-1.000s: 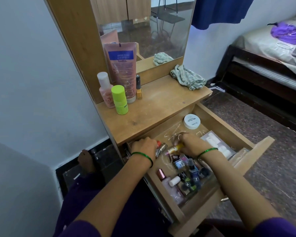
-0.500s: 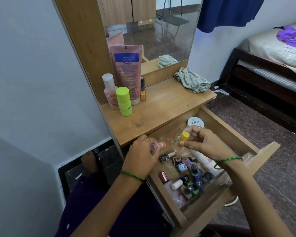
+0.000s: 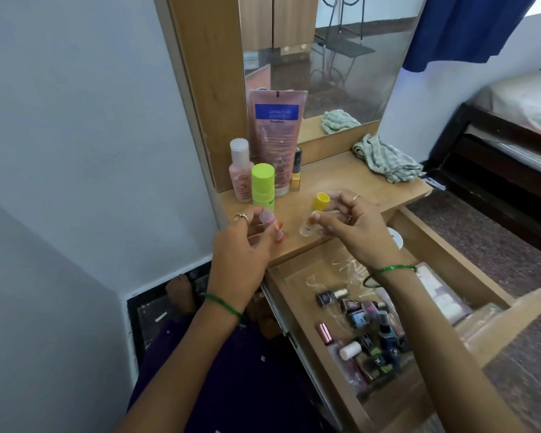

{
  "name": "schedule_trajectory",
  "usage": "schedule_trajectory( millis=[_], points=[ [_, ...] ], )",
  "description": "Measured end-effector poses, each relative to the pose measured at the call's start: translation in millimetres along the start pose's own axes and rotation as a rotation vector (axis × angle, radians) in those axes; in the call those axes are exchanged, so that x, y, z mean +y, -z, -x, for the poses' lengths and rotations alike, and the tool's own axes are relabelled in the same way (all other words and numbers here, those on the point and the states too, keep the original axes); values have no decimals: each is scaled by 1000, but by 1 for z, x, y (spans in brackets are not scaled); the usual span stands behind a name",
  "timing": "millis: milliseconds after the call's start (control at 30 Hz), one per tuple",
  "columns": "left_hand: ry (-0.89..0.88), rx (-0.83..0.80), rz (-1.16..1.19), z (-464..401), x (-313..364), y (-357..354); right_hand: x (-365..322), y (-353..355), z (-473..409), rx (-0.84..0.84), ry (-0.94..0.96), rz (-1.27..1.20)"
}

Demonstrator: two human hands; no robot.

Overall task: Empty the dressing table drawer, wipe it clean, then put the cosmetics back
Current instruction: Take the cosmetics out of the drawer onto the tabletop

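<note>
Head view: left hand (image 3: 241,251) pinches a pink tube (image 3: 270,221), right hand (image 3: 353,228) a yellow-capped tube (image 3: 314,214), above the tabletop (image 3: 341,185).

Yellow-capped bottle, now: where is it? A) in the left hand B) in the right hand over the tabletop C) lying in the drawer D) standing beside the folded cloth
B: the right hand pinches the yellow-capped bottle above the tabletop, short of the open drawer.

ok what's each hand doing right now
Left hand: holds a small pinkish bottle with an orange end, over the tabletop.
Right hand: holds a clear yellow-capped bottle.
</note>
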State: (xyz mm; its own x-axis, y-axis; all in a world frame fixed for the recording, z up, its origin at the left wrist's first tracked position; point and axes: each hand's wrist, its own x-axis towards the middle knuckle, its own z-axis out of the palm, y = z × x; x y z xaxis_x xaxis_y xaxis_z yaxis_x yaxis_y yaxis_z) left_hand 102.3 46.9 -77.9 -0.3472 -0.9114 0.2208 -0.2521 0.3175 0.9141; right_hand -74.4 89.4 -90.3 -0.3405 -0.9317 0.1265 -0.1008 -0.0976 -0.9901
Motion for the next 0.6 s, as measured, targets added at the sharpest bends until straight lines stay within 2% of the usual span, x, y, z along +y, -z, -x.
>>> schedule_trajectory(
  millis=[233, 600],
  points=[
    [-26, 101, -225, -24, -21, 0, 15, -19, -22, 125, 40, 283],
    [-56, 164, -343, -31, -36, -7, 18, -30, -21, 169, 113, 405]
  ],
)
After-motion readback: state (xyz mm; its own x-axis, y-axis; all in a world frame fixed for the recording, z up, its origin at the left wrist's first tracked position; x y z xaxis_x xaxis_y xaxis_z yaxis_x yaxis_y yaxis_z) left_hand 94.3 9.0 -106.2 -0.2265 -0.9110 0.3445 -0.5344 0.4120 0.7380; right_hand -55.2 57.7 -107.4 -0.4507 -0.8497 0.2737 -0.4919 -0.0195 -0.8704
